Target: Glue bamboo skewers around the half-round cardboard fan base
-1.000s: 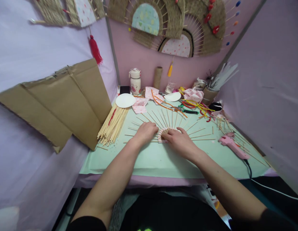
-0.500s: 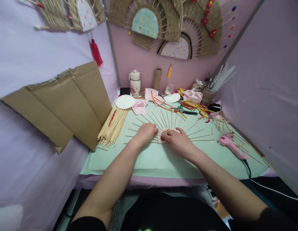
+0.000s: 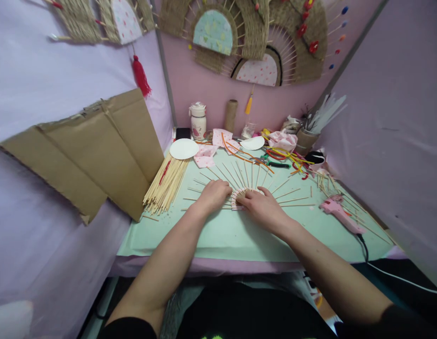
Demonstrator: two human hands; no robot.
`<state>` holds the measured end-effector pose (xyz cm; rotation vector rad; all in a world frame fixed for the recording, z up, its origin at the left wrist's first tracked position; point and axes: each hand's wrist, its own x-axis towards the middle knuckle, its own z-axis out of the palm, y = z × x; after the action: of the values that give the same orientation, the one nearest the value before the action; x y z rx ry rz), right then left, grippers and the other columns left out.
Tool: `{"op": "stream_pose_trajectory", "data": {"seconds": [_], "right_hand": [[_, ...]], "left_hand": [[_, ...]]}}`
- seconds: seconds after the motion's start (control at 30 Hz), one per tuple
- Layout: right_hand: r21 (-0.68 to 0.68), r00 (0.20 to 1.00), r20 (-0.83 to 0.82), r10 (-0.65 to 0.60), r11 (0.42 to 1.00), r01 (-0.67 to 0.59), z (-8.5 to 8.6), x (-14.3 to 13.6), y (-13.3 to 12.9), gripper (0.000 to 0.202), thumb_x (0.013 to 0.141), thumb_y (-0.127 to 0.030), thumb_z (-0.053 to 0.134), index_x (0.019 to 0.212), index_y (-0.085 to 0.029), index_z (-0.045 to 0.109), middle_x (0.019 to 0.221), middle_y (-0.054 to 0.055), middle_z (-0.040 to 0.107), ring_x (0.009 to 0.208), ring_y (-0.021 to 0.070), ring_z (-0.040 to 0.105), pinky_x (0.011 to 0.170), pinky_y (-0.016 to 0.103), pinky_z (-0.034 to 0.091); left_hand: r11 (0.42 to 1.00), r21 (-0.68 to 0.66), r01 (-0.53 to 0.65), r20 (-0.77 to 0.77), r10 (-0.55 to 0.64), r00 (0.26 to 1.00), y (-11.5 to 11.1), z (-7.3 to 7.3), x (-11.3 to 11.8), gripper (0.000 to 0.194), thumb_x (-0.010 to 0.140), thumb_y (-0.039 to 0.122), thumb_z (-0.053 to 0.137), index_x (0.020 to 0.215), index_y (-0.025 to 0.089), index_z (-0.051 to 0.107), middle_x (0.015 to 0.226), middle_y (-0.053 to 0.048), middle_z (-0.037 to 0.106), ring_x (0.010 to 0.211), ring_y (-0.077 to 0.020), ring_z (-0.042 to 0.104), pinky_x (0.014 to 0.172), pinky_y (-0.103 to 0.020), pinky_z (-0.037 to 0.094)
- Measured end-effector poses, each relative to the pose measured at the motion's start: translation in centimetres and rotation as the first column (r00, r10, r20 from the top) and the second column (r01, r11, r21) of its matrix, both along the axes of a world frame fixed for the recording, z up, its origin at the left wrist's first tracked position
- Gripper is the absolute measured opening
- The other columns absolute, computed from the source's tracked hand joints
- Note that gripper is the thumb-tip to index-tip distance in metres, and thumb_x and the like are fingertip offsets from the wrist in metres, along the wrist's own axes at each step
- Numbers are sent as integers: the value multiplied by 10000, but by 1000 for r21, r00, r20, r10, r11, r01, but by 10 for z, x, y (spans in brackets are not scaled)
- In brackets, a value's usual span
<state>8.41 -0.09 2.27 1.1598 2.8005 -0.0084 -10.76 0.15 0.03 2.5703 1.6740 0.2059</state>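
Note:
On the green tabletop lies a fan of thin wooden sticks (image 3: 252,176), spreading from a small half-round base (image 3: 235,203) with pink-patterned edging and a brown middle. My left hand (image 3: 214,194) rests over the left-side sticks, its curled fingertips at the base's left edge. Across the base's right part lies my right hand (image 3: 263,207), with fingers bent down onto the brown middle and one digit reaching along the upper edge. Both hands seem closed on the fan, though their undersides are hidden.
A stick bundle (image 3: 167,186) under a white disc (image 3: 184,149) lies left, beside leaning cardboard (image 3: 101,155). Right are a pink glue gun (image 3: 341,215) with a cord and loose sticks. Pliers (image 3: 277,165), pipe cleaners (image 3: 229,149), fabric scraps (image 3: 205,156) and a bottle (image 3: 198,122) stand behind.
Both hands stay in nearly the same place on the fan. The view has shifted very slightly; no object has visibly moved.

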Motion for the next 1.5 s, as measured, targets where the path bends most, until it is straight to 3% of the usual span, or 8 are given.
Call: {"op": "stream_pose_trajectory", "data": {"seconds": [1.5], "right_hand": [[30,1000,-6,1,1000,-1,-3,0,0,254,995,-172,446,1092,-239,671,1089,71,675,1049,217,609,1091,469,260]], "left_hand": [[999,32,5,-11,-5,1000,2,-5,-1,221,900,162,514,892,181,735,934,-81,694,901,-237,607,768,-347,409]]}}
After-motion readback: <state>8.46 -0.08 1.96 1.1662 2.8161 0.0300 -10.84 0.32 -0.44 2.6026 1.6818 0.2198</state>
